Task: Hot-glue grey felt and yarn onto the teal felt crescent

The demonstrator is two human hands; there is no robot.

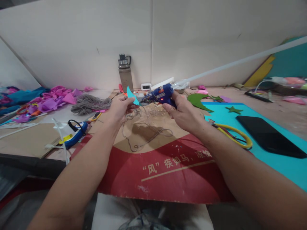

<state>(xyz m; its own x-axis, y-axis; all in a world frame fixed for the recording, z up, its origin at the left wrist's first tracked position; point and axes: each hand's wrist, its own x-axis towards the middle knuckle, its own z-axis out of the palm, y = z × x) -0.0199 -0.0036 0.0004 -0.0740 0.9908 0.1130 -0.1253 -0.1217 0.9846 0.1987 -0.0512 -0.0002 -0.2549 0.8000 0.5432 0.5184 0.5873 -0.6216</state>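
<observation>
My left hand [123, 108] pinches a turquoise felt piece [131, 95] with a pointed, curved tip. In my right hand [183, 111] is a blue hot glue gun [163, 93], its red light on and its nozzle close to the felt. Whether nozzle and felt touch, I cannot tell. A long whitish glue stick [223, 67] sticks out of the gun's back, up to the right. Thin grey cord [146, 143] hangs by the felt and trails in loops over the red and tan cardboard [168, 179] below.
Left are a grey cord bundle [90, 104], pink and purple scraps [59, 97] and a blue power strip [76, 134]. A water bottle [125, 75] stands behind. Right lie yellow-handled scissors [236, 134], a black phone [271, 135], a green felt crescent [198, 101] and turquoise sheet [223, 113].
</observation>
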